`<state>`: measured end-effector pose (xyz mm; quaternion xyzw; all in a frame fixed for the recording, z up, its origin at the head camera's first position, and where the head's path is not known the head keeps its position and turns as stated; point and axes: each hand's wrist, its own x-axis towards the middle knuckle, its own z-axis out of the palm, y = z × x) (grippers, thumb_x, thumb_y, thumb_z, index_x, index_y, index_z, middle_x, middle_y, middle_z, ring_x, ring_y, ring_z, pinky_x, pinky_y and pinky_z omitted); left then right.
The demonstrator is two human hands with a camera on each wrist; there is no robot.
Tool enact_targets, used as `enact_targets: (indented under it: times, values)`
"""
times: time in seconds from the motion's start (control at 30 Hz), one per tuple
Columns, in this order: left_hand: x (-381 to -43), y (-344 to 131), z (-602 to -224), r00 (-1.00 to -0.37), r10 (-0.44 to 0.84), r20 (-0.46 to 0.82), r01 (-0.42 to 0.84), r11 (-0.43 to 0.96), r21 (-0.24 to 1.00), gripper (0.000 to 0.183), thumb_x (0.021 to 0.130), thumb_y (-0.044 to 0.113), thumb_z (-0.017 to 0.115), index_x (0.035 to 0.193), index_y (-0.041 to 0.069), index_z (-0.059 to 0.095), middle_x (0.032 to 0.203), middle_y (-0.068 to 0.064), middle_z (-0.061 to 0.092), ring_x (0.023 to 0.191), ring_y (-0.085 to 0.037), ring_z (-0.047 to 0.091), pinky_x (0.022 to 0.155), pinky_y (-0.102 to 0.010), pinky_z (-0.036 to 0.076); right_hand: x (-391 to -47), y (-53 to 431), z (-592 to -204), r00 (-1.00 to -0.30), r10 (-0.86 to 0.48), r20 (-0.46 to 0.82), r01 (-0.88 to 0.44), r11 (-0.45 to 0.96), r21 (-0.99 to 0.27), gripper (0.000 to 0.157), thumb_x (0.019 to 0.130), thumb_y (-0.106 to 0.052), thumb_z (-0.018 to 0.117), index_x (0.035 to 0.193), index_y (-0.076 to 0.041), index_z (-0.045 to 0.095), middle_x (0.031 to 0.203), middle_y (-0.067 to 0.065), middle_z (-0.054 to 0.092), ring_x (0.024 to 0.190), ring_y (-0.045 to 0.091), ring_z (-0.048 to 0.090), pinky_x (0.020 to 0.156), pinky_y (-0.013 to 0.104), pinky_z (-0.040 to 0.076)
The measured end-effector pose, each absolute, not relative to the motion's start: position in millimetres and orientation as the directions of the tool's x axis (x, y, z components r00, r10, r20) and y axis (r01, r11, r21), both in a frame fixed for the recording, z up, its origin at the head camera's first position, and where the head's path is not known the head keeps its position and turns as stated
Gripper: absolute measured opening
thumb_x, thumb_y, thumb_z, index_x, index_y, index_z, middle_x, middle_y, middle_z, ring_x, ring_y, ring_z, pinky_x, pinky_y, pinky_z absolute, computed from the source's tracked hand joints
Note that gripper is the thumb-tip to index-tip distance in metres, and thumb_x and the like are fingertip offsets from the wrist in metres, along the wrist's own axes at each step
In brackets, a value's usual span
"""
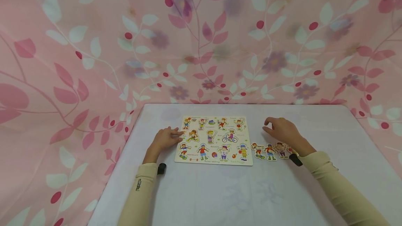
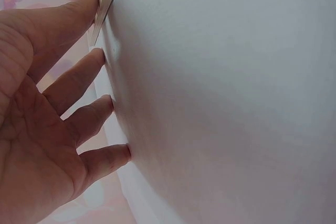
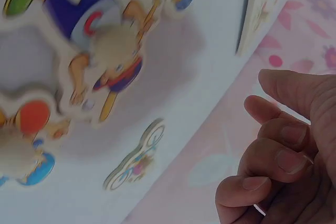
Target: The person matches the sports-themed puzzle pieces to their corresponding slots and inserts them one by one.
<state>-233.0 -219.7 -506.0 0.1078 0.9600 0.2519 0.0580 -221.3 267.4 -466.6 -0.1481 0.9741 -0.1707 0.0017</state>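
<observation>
A picture puzzle board [image 1: 216, 149] with several sports figures lies flat on the table. My left hand [image 1: 164, 138] is at its left edge. In the left wrist view the thumb [image 2: 79, 6] touches the board's edge, while the other fingers spread with their tips down on the cloth. My right hand [image 1: 282, 128] hovers right of the board, its fingers loosely curled and nothing between thumb and index finger. Below that hand, a bicycle-shaped puzzle piece [image 3: 135, 156] lies on the cloth in the right wrist view.
Several loose figure pieces [image 1: 270, 152] lie in a row right of the board, partly hidden by the right wrist; one is a baseball player [image 3: 107, 35]. The table has a white cloth [image 1: 201, 194]. A floral curtain [image 1: 201, 44] hangs behind it and at the sides.
</observation>
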Motion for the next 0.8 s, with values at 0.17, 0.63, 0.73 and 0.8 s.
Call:
enact_targets:
  times: [0.17, 0.63, 0.73, 0.8]
  values:
    - [-233, -219, -505, -0.970, 0.237, -0.047, 0.182, 0.847, 0.499, 0.036, 0.086, 0.031, 0.077, 0.120, 0.020, 0.073, 0.135, -0.008, 0.058, 0.137, -0.042, 0.037, 0.112, -0.054, 0.030, -229, 284, -468, -0.963, -0.265, 0.037, -0.262, 0.907, -0.329, 0.026, 0.092, -0.024, 0.068, 0.108, -0.004, 0.067, 0.068, -0.001, 0.057, 0.056, 0.016, 0.048, 0.047, 0.031, 0.039]
    - [-233, -220, -505, -0.970, 0.235, -0.054, 0.175, 0.841, 0.512, 0.036, 0.086, 0.031, 0.077, 0.120, 0.020, 0.074, 0.135, -0.008, 0.058, 0.138, -0.042, 0.036, 0.111, -0.054, 0.030, -247, 313, -479, -0.974, -0.225, -0.022, -0.204, 0.917, -0.343, 0.022, 0.091, -0.024, 0.068, 0.098, -0.003, 0.067, 0.083, 0.009, 0.067, 0.068, 0.023, 0.057, 0.056, 0.040, 0.048]
    - [-233, -219, -505, -0.969, 0.241, -0.049, 0.184, 0.842, 0.507, 0.035, 0.086, 0.031, 0.077, 0.120, 0.020, 0.074, 0.135, -0.008, 0.059, 0.137, -0.042, 0.037, 0.111, -0.054, 0.031, -249, 317, -480, -0.976, -0.215, -0.038, -0.189, 0.918, -0.348, 0.023, 0.090, -0.025, 0.068, 0.098, -0.004, 0.067, 0.080, 0.008, 0.066, 0.067, 0.023, 0.056, 0.055, 0.039, 0.046]
    - [-233, -219, -505, -0.969, 0.244, -0.045, 0.190, 0.845, 0.500, 0.035, 0.086, 0.031, 0.077, 0.120, 0.019, 0.074, 0.135, -0.008, 0.059, 0.136, -0.043, 0.038, 0.110, -0.054, 0.031, -250, 320, -481, -0.977, -0.210, -0.041, -0.183, 0.920, -0.347, 0.022, 0.090, -0.024, 0.068, 0.098, -0.003, 0.067, 0.079, 0.006, 0.065, 0.066, 0.023, 0.054, 0.054, 0.037, 0.044]
